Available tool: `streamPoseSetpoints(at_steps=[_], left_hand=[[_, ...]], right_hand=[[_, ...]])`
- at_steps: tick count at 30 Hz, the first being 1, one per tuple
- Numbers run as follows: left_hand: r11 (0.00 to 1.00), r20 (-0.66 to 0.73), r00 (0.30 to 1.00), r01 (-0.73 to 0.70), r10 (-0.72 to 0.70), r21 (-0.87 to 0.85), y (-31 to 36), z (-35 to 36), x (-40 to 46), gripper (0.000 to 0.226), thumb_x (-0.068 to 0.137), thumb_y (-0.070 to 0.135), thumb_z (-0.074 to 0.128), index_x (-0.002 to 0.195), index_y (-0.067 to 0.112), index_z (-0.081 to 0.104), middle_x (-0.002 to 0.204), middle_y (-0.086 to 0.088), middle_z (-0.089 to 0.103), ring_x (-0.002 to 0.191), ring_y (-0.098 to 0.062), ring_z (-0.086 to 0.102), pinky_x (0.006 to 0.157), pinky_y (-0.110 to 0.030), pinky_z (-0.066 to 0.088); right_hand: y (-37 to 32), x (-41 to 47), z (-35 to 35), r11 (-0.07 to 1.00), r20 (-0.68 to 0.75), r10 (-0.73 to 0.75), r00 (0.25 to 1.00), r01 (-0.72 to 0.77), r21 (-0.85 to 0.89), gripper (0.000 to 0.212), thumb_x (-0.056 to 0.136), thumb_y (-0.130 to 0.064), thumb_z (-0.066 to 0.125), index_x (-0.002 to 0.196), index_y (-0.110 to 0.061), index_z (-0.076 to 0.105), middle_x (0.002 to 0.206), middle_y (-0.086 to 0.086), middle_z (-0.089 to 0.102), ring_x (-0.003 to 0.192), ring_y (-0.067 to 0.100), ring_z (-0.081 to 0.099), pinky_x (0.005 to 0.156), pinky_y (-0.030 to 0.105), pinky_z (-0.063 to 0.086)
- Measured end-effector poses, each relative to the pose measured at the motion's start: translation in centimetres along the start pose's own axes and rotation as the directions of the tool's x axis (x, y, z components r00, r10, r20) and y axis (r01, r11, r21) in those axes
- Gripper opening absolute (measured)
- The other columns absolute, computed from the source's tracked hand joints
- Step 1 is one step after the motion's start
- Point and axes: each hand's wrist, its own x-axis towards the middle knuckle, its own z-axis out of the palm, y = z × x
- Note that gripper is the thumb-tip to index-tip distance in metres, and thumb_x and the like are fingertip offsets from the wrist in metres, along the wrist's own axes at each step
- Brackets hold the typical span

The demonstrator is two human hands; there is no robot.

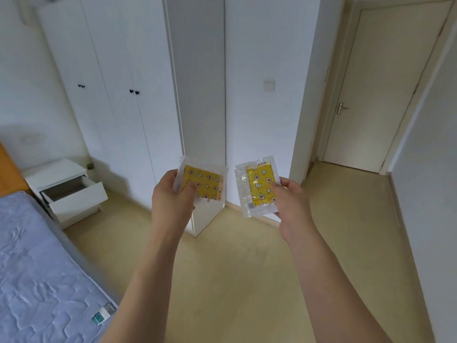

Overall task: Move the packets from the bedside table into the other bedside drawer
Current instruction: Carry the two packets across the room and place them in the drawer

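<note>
- The left hand (173,196) held a clear plastic packet with a yellow star-and-moon sheet inside (204,183), with the thumb on the front and the fingers curled behind it.
- The right hand (291,201) pinched a second clear plastic packet with the same yellow print (257,185) by its right edge.
- Both packets were up in the air in the middle of the room, side by side but not touching.
- Below them lay a smooth pale yellow floor (235,280).
- Far on the left stood a small white bedside table (53,170), and its top white drawer (76,200) was pulled open.
- Near on the left was a bed with a soft blue-grey quilted mattress (37,280).
- A little white and green label (103,313) sat at the near corner of the mattress.
- Behind the bedside table stood a tall white wardrobe with small dark knobs (118,95).
- A white wall post (200,95) rose up behind the packets.
- A small cream light switch (269,85) was on the white wall to the right of the post.
- Far on the right was a shut cream door with a silver handle (371,95).
</note>
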Motion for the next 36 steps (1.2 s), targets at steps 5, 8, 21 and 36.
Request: streamPoseSetpoints(at_steps=[5,8,21,36], left_hand=[[0.999,-0.049,0.998,0.038,-0.039,-0.032,-2.7,3.7,9.4,0.013,0.087,0.009,0.056,0.094,0.017,0.063,0.087,0.000,0.071,0.075,-0.021,0.066,0.048,-0.019,0.048],[0.998,-0.079,0.995,0.058,-0.058,-0.008,-5.4,5.1,14.5,0.016,0.086,0.010,0.057,0.099,0.017,0.065,0.088,0.001,0.071,0.076,-0.019,0.067,0.052,-0.024,0.050],[0.984,-0.332,0.943,0.058,0.000,0.165,-13.0,5.5,41.6,0.016,0.088,0.016,0.059,0.102,0.024,0.061,0.089,0.009,0.071,0.073,-0.012,0.067,0.050,-0.024,0.051],[0.970,-0.671,0.740,0.192,-0.041,0.152,-28.8,-10.5,69.3,0.016,0.090,0.012,0.059,0.105,0.016,0.063,0.098,0.003,0.072,0.086,-0.018,0.070,0.060,-0.033,0.057]], right_hand=[[-0.7,9.8,5.8,0.999,0.024,-0.051,0.998,0.051,0.010,0.018,0.092,-0.013,0.056,0.103,-0.022,0.066,0.097,-0.001,0.072,0.082,0.018,0.069,0.064,0.027,0.050],[0.5,14.8,9.6,0.999,0.056,-0.034,0.998,0.034,-0.010,0.016,0.092,-0.012,0.054,0.093,-0.025,0.065,0.093,-0.003,0.072,0.083,0.019,0.068,0.072,0.031,0.053],[3.5,38.2,35.0,1.000,0.323,-0.023,0.946,0.016,0.024,0.019,0.092,-0.012,0.053,0.099,-0.022,0.067,0.090,-0.005,0.072,0.068,0.006,0.064,0.056,0.021,0.041],[14.0,50.6,72.9,0.989,0.661,0.130,0.739,-0.147,-0.030,0.019,0.094,-0.010,0.054,0.090,-0.023,0.068,0.092,-0.003,0.073,0.078,0.013,0.069,0.064,0.026,0.050]])
